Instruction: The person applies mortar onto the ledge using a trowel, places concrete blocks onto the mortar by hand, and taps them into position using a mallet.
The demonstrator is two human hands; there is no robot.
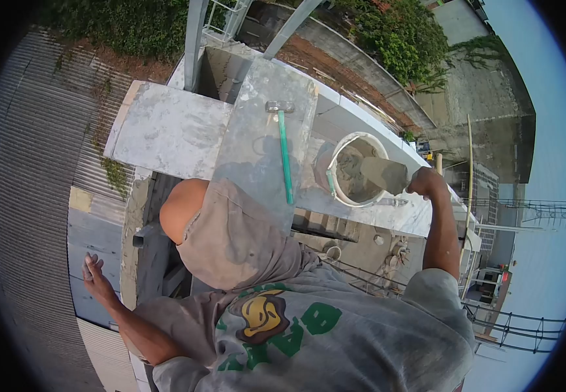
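Note:
My right hand point(426, 183) is closed around the handle of a trowel point(385, 174), most of that handle hidden by my fingers. The trowel's grey-coated blade reaches over the rim and into a white bucket point(337, 193). Wet grey mortar point(348, 173) fills the bottom of the bucket. Out to the left, away from the bucket, my left hand point(94, 271) is held empty with its fingers loosely apart, nearest to grey panels beside a rough wall edge. A hammer point(284, 150) with a green handle lies on the board between my knee and the bucket.
The dusty board point(250, 140) adjoins a pale slab point(172, 130). Metal posts point(195, 46) rise at the far side. A corrugated roof point(35, 163) lies lower left. Gaps open beside the wall and below the board, and rebar point(518, 330) sticks out at right.

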